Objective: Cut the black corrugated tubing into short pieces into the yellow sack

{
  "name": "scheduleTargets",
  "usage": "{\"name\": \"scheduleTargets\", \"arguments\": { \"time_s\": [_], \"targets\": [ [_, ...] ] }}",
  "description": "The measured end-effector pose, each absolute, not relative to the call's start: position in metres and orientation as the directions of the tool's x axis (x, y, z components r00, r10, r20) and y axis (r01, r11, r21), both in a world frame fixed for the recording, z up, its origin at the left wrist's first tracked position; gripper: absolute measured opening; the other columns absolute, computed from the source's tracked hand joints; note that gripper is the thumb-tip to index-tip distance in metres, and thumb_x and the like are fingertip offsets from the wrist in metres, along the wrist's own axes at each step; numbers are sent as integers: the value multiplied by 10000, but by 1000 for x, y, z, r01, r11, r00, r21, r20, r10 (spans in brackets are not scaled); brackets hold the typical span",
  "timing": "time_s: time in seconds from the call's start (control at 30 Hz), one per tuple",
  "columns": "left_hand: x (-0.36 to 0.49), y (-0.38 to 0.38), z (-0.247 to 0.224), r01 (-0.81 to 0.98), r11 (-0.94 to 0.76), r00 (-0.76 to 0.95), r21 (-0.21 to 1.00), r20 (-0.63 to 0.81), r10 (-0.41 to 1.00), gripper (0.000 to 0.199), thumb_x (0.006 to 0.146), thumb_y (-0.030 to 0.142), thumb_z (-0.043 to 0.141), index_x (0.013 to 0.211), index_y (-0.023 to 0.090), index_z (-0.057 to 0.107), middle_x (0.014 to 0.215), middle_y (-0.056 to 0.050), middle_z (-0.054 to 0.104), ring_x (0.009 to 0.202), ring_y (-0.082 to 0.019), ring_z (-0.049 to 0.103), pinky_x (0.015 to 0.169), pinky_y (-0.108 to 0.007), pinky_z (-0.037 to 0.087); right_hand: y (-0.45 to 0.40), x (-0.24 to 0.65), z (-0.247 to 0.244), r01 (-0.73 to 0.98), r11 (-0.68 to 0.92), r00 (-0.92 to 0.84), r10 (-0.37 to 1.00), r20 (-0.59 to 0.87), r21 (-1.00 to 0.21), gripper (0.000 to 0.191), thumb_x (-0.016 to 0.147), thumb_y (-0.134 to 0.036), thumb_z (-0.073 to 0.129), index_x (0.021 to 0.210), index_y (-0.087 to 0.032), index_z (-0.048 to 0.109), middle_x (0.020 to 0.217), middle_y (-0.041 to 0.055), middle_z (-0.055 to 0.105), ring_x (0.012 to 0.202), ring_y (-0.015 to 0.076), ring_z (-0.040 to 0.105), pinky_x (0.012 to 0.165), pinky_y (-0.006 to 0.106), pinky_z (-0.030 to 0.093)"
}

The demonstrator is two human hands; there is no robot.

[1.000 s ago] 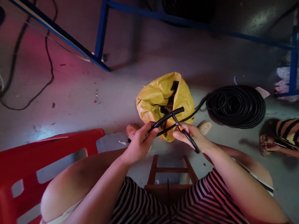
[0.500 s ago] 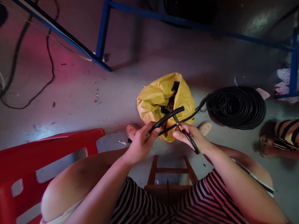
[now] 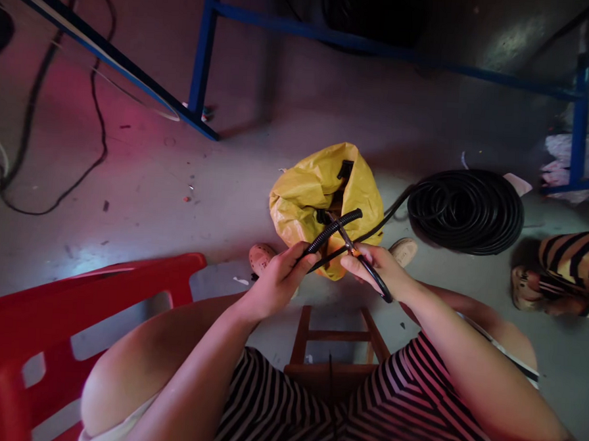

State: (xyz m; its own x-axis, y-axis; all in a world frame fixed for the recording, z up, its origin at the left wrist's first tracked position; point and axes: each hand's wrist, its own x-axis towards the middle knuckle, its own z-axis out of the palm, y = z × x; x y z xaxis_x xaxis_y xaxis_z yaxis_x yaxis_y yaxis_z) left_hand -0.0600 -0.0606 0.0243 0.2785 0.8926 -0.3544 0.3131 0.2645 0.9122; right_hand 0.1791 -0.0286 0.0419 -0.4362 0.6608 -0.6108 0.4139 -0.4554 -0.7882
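My left hand [image 3: 281, 278] is closed round a length of black corrugated tubing [image 3: 333, 228], whose free end points up and to the right. In my right hand [image 3: 378, 268] is a pair of scissors [image 3: 370, 274] with black and orange handles. Their metal blades cross the tubing; whether they grip it I cannot tell. Beneath both hands an open yellow bag [image 3: 300, 198] stands on the floor, with dark pieces inside. A black tube runs from a large coil [image 3: 465, 213] on the right, past the scissors, to my left hand.
A red plastic stool [image 3: 138, 285] is at my left. A wooden stool frame [image 3: 338, 336] shows between my legs. Blue metal table legs [image 3: 203, 58] and a crossbar stand ahead. Loose cables [image 3: 102, 118] lie at far left. Another person's foot [image 3: 524, 288] is at the right.
The tubing and scissors have shifted very slightly to the left. Both hands keep their hold. The other person's leg at the right has moved a little.
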Motion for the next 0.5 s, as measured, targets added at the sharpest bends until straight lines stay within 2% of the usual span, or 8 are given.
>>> {"name": "scheduleTargets", "arguments": {
  "time_s": [0.1,0.23,0.37,0.5],
  "targets": [
    [-65,-56,30,267,357,279,895,-427,860,337,1013,474,519,829,200,585,675,19,504,611,-132,434,572,-270,379,-29,179,40,438,-462,-419,654,-630,-771,640,785,-827,665,715,-213,501,603,-35,446,565,133,434,525,261,286],
    [-63,-51,37,178,408,245,895,-442,863,371,983,491,564,762,193,574,700,-2,559,671,-149,519,639,-279,442,-32,178,38,435,-465,-422,651,-631,-771,653,763,-838,674,690,-214,495,567,-40,429,528,124,409,505,260,252],
    [-48,-54,35,16,409,164,913,-405,899,339,951,500,649,1034,173,634,876,-34,668,809,-168,623,750,-288,521,-38,174,37,469,-451,-413,648,-640,-759,641,776,-817,677,689,-206,504,588,-42,392,547,117,374,516,261,214],
    [-41,-56,32,105,352,72,930,-360,930,269,973,442,628,1031,179,641,805,-1,639,708,-134,580,676,-254,487,-41,171,39,473,-420,-408,674,-616,-774,633,789,-782,693,668,-204,467,636,-44,339,593,109,326,538,256,200]
  ]
}}
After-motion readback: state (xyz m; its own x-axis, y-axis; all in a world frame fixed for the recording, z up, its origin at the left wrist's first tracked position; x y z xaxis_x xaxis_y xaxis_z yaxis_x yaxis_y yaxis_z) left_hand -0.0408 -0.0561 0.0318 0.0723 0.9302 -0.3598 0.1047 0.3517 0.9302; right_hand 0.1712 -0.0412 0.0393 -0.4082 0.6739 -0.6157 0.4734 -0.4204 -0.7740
